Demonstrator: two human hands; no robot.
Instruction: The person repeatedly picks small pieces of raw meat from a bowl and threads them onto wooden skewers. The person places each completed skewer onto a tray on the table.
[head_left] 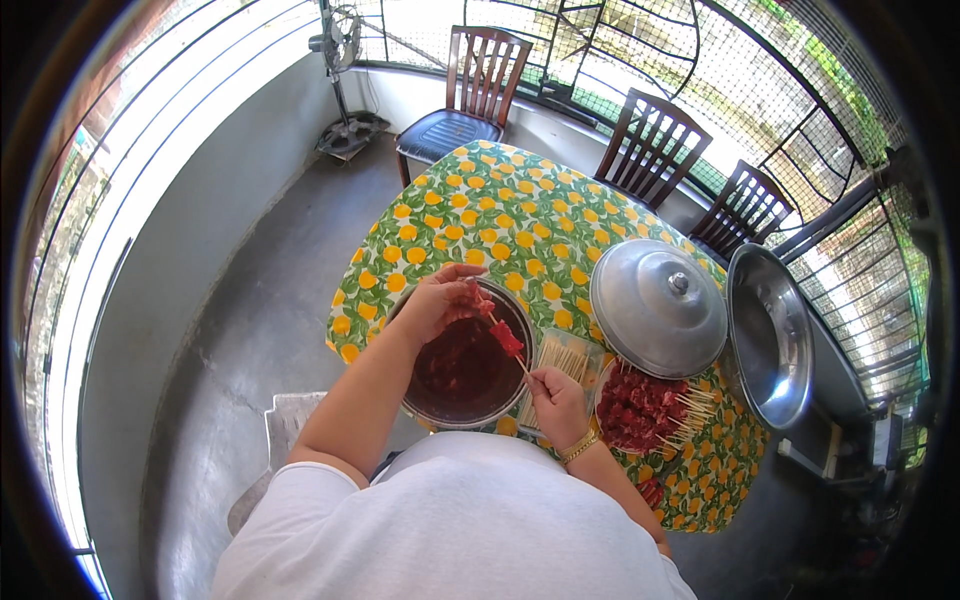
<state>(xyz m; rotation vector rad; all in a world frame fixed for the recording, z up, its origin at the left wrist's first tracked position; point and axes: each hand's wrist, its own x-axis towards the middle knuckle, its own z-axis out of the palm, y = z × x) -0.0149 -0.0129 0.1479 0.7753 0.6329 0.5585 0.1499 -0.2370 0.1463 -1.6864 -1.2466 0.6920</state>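
Note:
A bamboo skewer [522, 366] slants over a round metal pot [408, 399], with red raw meat [507, 338] threaded along its upper part. My right hand [558, 405] is closed in a pinch round the skewer's bare lower end, at the pot's right side. At the other end, my left hand [436, 303] is closed on a piece of raw meat [481, 298] by the skewer's tip. Inside the pot lies dark red liquid with meat [460, 365]. Just right of the pot, a clear plastic tray holds loose bamboo skewers [563, 357].
Meat skewers [640, 408] are heaped right of my right hand, sticks pointing outward. Behind them stand a domed metal lid [655, 310] and a large metal basin [770, 335]. A lemon-print cloth [480, 205] covers the table. Wooden chairs [655, 145] and a fan [342, 45] stand beyond.

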